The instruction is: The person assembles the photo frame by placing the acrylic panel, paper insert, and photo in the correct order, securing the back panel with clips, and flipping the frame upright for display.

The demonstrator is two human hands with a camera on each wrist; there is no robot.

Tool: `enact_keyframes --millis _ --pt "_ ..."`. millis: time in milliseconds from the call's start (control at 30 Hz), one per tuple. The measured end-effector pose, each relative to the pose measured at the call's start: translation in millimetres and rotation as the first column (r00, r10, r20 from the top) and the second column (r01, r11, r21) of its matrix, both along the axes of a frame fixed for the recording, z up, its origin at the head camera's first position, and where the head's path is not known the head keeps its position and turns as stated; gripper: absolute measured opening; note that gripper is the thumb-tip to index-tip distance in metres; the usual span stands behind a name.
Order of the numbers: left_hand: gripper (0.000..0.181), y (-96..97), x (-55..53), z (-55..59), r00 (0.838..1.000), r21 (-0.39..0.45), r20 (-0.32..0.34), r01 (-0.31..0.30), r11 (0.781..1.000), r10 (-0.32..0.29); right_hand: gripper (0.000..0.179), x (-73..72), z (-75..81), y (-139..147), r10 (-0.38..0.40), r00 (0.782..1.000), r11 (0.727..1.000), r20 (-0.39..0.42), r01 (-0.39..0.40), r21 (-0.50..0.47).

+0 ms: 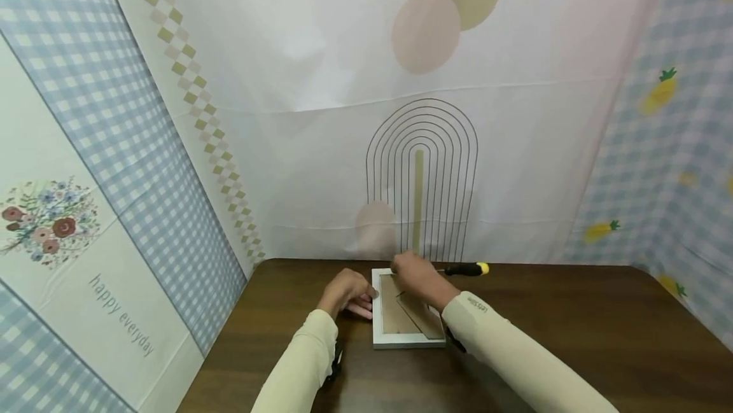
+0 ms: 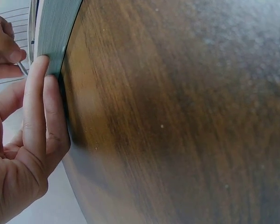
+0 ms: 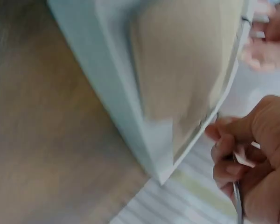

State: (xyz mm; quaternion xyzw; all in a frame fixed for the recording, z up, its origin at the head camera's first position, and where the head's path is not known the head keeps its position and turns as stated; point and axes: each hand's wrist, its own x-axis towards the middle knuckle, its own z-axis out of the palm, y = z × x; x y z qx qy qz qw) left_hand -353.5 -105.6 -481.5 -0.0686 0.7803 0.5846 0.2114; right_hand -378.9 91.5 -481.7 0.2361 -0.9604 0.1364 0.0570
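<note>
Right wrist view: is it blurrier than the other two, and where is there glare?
Right wrist: yes, frame and table look smeared; left wrist: left hand fairly sharp, pale sheen on the table at upper right; head: mostly clear, glare on the wall sheet.

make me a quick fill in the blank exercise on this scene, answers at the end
1. The left hand touches a frame whose border is ____.
2. The right hand grips a screwdriver whose handle is black and ____.
3. The frame lies on a tabletop coloured ____.
4. The wall cloth at left reads "happy ____".

Missing words: white; yellow; brown; everyday.
</note>
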Motion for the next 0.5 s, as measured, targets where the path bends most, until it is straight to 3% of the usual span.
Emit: enact_keyframes --millis 67,200,333,500 --pt "0.017 0.2 0.1 0.3 1.000 -0.005 -0.005 -0.003 1.000 0.003 0.018 0.6 9.6 6 0.021 0.999 0.999 0.050 -0.019 -0.029" --pt "0.016 0.4 1.5 -0.4 1.000 -0.002 -0.016 -0.001 1.000 0.001 0.026 -6.8 4.2 19 0.079 0.996 0.996 0.041 -0.077 -0.043" --pt "0.015 0.2 2.7 -0.7 1.000 0.005 -0.015 0.002 1.000 -0.002 0.030 -13.0 -9.0 27 0.142 0.990 0.985 -0.011 -0.143 -0.099" --pt "0.014 -0.8 1.5 0.0 1.000 0.003 -0.009 0.006 1.000 -0.006 0.027 -20.0 -24.7 33 0.242 0.962 0.940 -0.123 -0.264 -0.215"
